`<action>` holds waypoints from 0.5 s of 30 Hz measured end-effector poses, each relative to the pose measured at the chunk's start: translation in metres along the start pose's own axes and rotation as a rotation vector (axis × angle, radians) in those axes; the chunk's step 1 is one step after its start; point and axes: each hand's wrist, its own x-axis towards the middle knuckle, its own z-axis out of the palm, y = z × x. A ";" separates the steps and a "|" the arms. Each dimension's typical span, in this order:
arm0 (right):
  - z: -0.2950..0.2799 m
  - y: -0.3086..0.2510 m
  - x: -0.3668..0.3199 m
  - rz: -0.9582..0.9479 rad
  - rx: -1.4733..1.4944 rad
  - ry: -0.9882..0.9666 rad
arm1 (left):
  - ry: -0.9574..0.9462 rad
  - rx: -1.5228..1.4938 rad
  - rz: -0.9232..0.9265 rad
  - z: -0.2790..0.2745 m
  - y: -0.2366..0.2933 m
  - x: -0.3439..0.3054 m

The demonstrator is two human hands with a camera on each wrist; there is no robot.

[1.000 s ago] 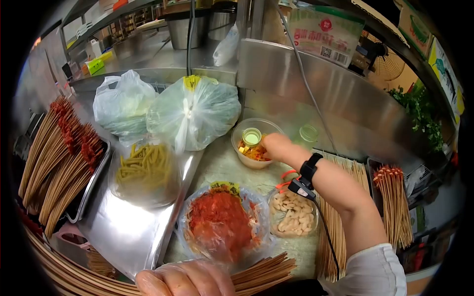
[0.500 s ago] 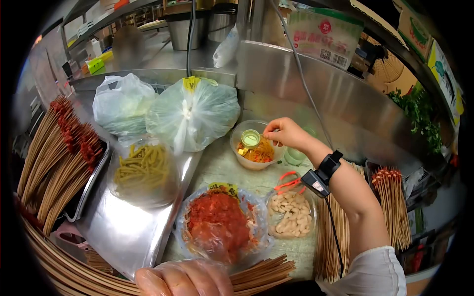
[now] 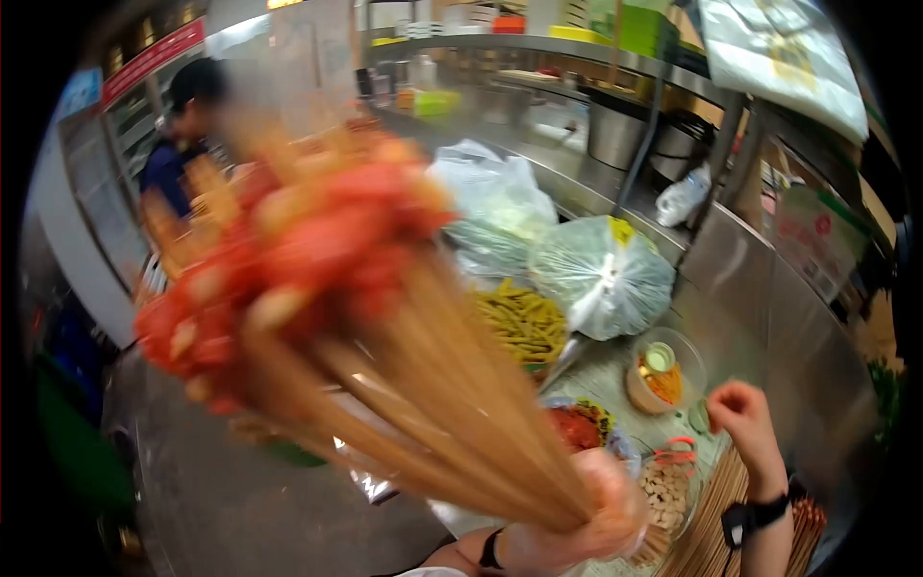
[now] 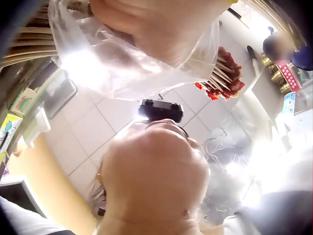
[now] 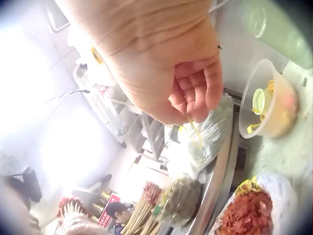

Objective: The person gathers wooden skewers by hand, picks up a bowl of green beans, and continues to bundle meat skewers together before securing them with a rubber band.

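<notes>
A thick bundle of wooden skewers (image 3: 452, 385) with red food (image 3: 317, 240) on its ends, blurred, slants across the head view. My plastic-gloved left hand (image 3: 606, 510) grips the sticks at their lower end. In the left wrist view, clear plastic hangs about the left hand (image 4: 161, 24). My right hand (image 3: 745, 413) is raised just right of the round tub (image 3: 642, 396), with its fingers bent. The right wrist view shows the right hand (image 5: 156, 68) pinching a thin yellow band (image 5: 195, 130) at the fingertips. A small green-lidded container (image 3: 660, 358) sits in the tub among orange bands.
Tied bags (image 3: 608, 279), green beans (image 3: 524, 322), a red-food bag (image 3: 577, 426), a tub of pale pieces (image 3: 665, 490), and more skewers (image 3: 707, 519) lie on the counter. A metal panel (image 3: 735, 279) rises behind. A person in dark clothing (image 3: 168, 173) is at far left.
The head view has swung left. My left hand has lifted the skewer bundle up across the view. My right hand has drawn back from the tub, with the yellow band now visible in its fingertips.
</notes>
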 end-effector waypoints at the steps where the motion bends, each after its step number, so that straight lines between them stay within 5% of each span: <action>1: 0.001 -0.011 -0.017 0.038 0.000 0.000 | 0.081 0.010 -0.043 0.003 -0.005 -0.003; 2: 0.002 -0.022 -0.034 0.079 -0.001 0.008 | 0.172 0.025 -0.070 0.004 -0.010 -0.006; 5: 0.011 -0.059 -0.080 0.117 -0.003 -0.030 | 0.032 -0.125 -0.206 0.000 -0.038 -0.006; 8: 0.018 -0.075 -0.115 -0.028 0.086 0.016 | 0.169 0.056 -0.348 0.022 -0.047 -0.014; 15: 0.028 -0.087 -0.173 -0.140 0.071 0.088 | 0.074 0.227 -0.402 0.029 -0.070 -0.052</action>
